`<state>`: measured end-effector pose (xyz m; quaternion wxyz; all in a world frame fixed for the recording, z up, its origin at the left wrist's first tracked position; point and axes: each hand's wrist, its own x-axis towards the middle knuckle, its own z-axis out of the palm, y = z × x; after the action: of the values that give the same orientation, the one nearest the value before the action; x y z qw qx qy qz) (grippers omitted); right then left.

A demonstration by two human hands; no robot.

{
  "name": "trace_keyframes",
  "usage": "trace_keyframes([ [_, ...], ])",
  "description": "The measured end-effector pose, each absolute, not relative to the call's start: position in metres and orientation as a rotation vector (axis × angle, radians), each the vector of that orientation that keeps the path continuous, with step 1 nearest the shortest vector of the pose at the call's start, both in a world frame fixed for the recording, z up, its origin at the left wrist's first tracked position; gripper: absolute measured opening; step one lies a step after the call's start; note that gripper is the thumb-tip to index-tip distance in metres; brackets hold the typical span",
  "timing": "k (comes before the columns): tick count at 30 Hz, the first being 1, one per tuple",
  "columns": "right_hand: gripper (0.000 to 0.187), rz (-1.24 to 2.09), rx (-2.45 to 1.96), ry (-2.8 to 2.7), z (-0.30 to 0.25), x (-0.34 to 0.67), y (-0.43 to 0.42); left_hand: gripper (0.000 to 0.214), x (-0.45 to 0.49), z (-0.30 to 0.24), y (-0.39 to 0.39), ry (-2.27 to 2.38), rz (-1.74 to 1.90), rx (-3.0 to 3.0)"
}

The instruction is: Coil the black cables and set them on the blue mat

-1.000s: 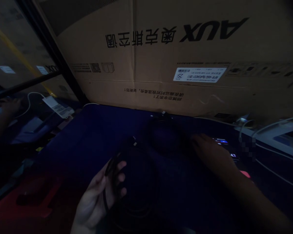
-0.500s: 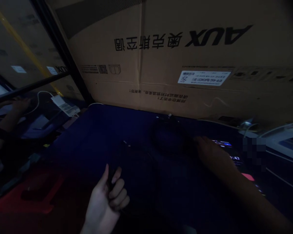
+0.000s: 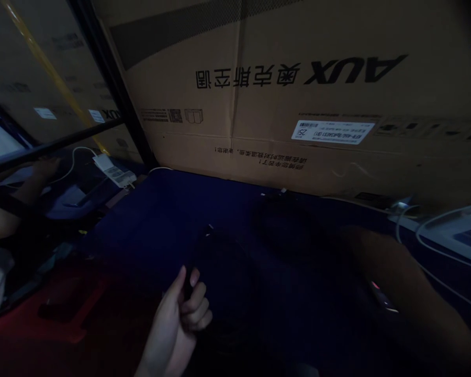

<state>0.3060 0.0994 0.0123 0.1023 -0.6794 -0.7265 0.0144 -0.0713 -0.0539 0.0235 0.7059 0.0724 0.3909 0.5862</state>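
Observation:
Low in the middle of the head view, my left hand (image 3: pixel 186 309) is closed around a thin black cable (image 3: pixel 189 283). Beyond that fist lie pale metal cable ends (image 3: pixel 209 230), apparently at the end of a dark cord. A dark coiled cable (image 3: pixel 259 230) rests farther back on the blue tabletop (image 3: pixel 168 204), with light tips near the box. My right hand (image 3: pixel 361 243) is dim and blurred to the right of the coil, and its fingers are lost in shadow. Beneath the right forearm shows part of a lit phone (image 3: pixel 384 297), mostly covered.
A large cardboard box (image 3: pixel 259 110) with upside-down print stands behind the table. At left are a dark metal frame (image 3: pixel 113 84), a white power strip (image 3: pixel 112 170), a red stool (image 3: pixel 63 314) and another person's arm (image 3: pixel 19 199). White cables (image 3: pixel 419 235) run at right.
My right hand has moved right, now covering most of the phone screen. My left hand keeps its grip on the cable. The whole view has shifted slightly.

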Motion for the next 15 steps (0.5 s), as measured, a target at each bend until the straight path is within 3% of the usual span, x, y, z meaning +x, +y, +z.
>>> trace_keyframes([
  [5, 0.035, 0.229, -1.895, -1.839, 0.032, 0.305, 0.096, 0.029, -0.081, 0.049, -0.073, 0.842, 1.374, 0.479],
  [9, 0.047, 0.661, -1.621, -1.823, 0.047, 0.260, 0.077, 0.053, -0.070, 0.071, -0.075, 1.137, 1.253, 0.627],
  [15, 0.047, 2.024, -1.073, -1.430, 0.029, 0.166, 0.029, 0.085, -0.021, 0.066, -0.066, 1.178, 1.130, 0.750],
])
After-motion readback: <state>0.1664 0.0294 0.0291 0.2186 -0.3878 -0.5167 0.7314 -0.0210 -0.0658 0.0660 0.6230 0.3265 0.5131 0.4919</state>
